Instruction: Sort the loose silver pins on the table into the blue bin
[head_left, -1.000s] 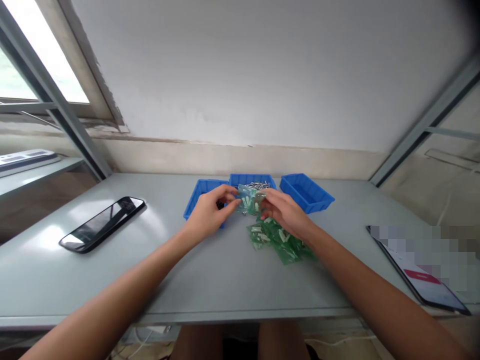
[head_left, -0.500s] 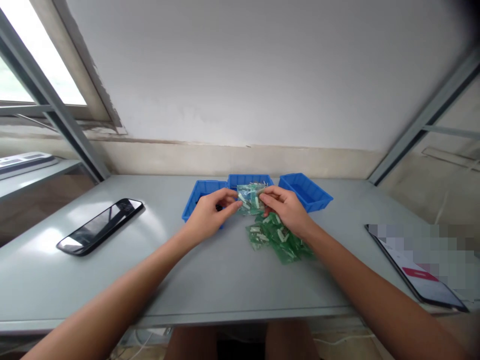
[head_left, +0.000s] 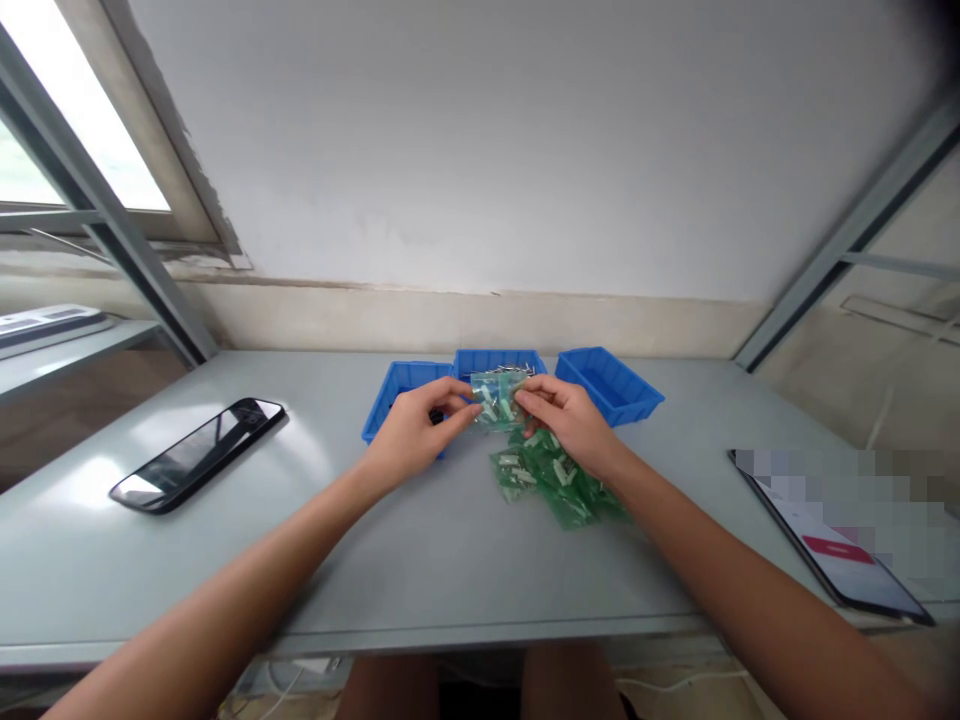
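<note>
A small clear green bag [head_left: 496,400] with white parts inside is held up between both hands above the grey table [head_left: 420,540]. My left hand [head_left: 416,430] pinches its left edge. My right hand [head_left: 570,420] pinches its right edge. Below my right hand lies a pile of similar green bags [head_left: 551,480]. Behind the hands stand three blue bins: the left bin [head_left: 397,390], the middle bin [head_left: 499,362] with metal pieces in it, and the right bin [head_left: 609,384].
A black phone [head_left: 196,454] lies face up at the left of the table. A tablet [head_left: 847,545] with a lit screen rests at the right edge. A white wall rises behind the bins. A window frame stands at the left.
The bag sits a little lower and closer between the two hands. My right hand has closed on its right edge. The pile and bins have not moved.
</note>
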